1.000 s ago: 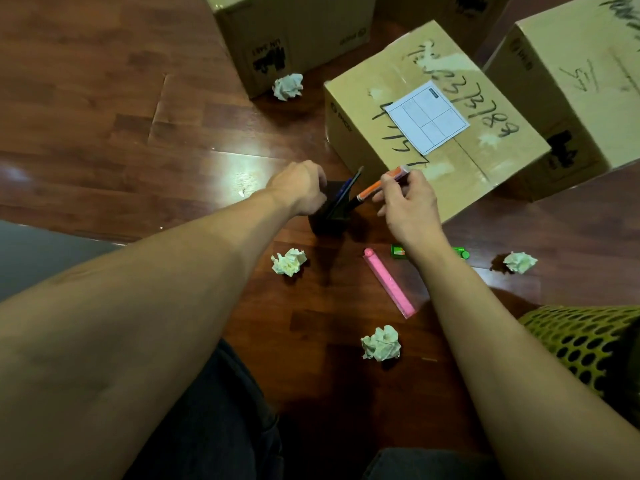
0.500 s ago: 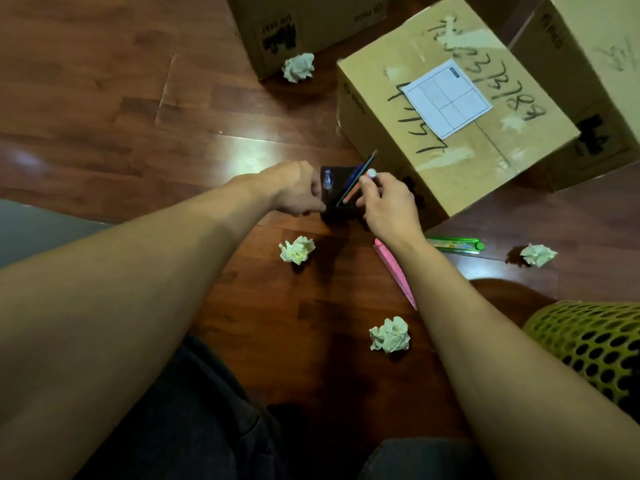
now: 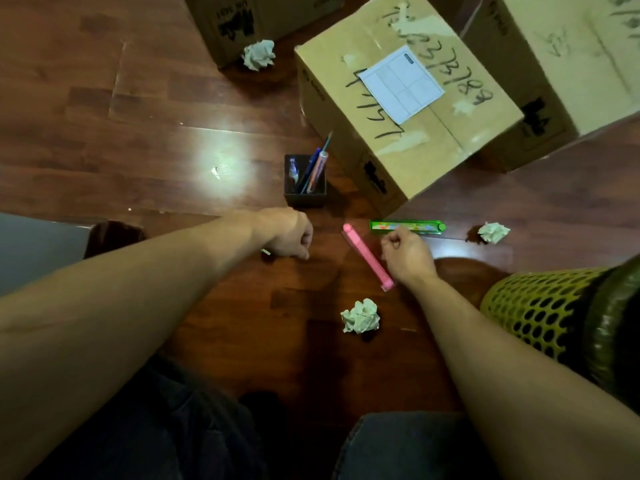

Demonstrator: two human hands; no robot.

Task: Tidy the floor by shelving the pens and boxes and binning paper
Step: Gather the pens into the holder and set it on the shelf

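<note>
A black pen holder (image 3: 304, 199) stands on the wooden floor with several pens in it, and neither hand touches it. My left hand (image 3: 291, 235) is curled, palm down, over a crumpled paper ball (image 3: 266, 251); only a white sliver shows under the wrist. My right hand (image 3: 405, 254) hovers with curled fingers and holds nothing. It is just right of a pink pen (image 3: 367, 259) and just below a green pen (image 3: 407, 226). More paper balls lie near me (image 3: 360, 320), to the right (image 3: 493, 232) and far back (image 3: 259, 54).
A large cardboard box (image 3: 408, 98) with a white label sits right behind the holder. Other boxes stand at the far right (image 3: 571, 64) and at the top (image 3: 242, 22). A yellow-green mesh bin (image 3: 540, 317) with a dark liner is by my right forearm. My knees fill the bottom.
My right hand dropped the orange pen into the holder and pulled back toward the pink pen. My left hand let go of the holder and came down over the nearby paper ball.
</note>
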